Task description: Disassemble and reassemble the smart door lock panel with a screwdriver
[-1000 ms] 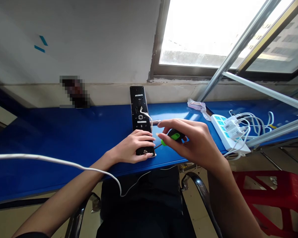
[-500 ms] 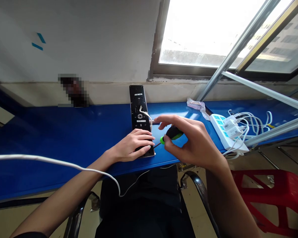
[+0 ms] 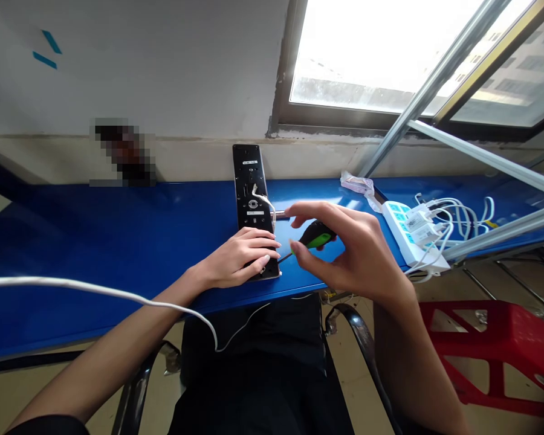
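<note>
A long black panel [image 3: 241, 211] with labels, small holes and a round socket lies on the blue table. My left hand [image 3: 242, 257] rests across its near end, fingers stretched out over the surface, covering part of it. In my right hand [image 3: 358, 254] is a screwdriver [image 3: 320, 234] with a black and green handle, held loosely with thumb and forefinger apart. Its thin shaft points left to the panel's near right edge; the tip's exact contact is unclear. A short white cable [image 3: 265, 199] curves over the panel. Beside it, a metallic rod [image 3: 278, 214] sticks out to the right.
A white power strip [image 3: 396, 232] with plugged adapters and tangled cables stands at right, near metal frame bars [image 3: 489, 157]. Crumpled plastic [image 3: 358, 182] lies by the wall. One white cable [image 3: 95, 289] crosses over my left forearm. Below right is a red stool [image 3: 494, 344].
The whole view has shifted slightly, so things sit a little higher. My right thumb and forefinger have moved slightly around the screwdriver handle. My left hand stays on the panel.
</note>
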Demonstrator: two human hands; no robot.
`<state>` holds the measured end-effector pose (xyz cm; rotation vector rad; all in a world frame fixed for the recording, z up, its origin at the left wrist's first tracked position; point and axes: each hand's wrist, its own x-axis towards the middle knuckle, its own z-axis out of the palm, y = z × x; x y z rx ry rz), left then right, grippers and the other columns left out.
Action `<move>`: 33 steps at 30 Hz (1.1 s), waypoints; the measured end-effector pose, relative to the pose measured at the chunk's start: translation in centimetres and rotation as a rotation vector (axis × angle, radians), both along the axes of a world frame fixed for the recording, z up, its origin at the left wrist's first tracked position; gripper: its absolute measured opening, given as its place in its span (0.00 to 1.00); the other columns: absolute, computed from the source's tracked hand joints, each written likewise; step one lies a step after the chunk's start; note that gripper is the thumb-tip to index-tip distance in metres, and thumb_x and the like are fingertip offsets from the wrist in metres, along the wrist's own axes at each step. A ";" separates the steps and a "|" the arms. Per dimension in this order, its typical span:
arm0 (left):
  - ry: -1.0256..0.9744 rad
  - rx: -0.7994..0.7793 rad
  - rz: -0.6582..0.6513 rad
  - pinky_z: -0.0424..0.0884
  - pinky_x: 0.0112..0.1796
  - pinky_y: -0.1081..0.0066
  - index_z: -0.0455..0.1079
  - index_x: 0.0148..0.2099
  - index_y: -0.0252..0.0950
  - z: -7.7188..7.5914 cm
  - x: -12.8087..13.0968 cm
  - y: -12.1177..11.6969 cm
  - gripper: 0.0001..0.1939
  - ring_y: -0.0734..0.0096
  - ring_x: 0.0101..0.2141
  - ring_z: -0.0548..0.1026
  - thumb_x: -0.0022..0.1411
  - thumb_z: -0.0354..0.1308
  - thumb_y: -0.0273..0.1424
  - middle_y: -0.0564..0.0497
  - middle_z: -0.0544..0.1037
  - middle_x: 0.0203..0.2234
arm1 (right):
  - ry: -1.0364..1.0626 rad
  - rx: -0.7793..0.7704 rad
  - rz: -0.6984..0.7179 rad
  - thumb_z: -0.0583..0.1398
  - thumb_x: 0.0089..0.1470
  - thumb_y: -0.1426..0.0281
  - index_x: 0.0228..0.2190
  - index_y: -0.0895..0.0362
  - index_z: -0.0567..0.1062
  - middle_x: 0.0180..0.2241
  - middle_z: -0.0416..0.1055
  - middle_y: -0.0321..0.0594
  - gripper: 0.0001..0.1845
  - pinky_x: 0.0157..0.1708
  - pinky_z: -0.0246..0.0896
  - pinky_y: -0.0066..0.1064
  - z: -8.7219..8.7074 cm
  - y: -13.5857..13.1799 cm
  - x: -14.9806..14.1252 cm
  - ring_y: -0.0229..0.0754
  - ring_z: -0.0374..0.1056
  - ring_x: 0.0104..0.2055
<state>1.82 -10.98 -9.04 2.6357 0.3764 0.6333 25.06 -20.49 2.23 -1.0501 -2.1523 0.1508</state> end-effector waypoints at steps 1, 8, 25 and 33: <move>0.004 -0.001 0.000 0.59 0.65 0.54 0.76 0.60 0.38 0.0 0.0 0.0 0.19 0.57 0.65 0.67 0.77 0.47 0.31 0.48 0.78 0.59 | -0.007 0.011 -0.018 0.66 0.57 0.74 0.52 0.57 0.76 0.41 0.79 0.37 0.20 0.37 0.72 0.28 0.0 0.0 0.0 0.35 0.75 0.35; 0.009 0.002 0.001 0.58 0.65 0.56 0.76 0.60 0.37 0.1 0.0 -0.1 0.19 0.58 0.65 0.66 0.77 0.46 0.31 0.48 0.78 0.60 | 0.014 0.003 0.021 0.63 0.54 0.78 0.58 0.55 0.70 0.47 0.78 0.39 0.29 0.42 0.73 0.30 -0.4 0.0 0.2 0.38 0.76 0.41; 0.002 0.002 0.005 0.60 0.65 0.54 0.76 0.60 0.40 0.0 0.1 -0.1 0.20 0.57 0.65 0.66 0.77 0.46 0.32 0.49 0.78 0.59 | 0.018 0.044 -0.031 0.64 0.58 0.77 0.53 0.54 0.72 0.41 0.77 0.35 0.21 0.35 0.71 0.27 -0.8 0.2 0.2 0.33 0.73 0.33; -0.089 -0.151 0.093 0.69 0.60 0.59 0.75 0.61 0.39 -0.1 0.1 0.2 0.18 0.61 0.59 0.74 0.77 0.50 0.32 0.47 0.80 0.56 | 0.121 0.131 -0.127 0.65 0.52 0.78 0.51 0.51 0.73 0.40 0.78 0.36 0.25 0.36 0.73 0.34 0.0 -0.2 0.9 0.40 0.77 0.37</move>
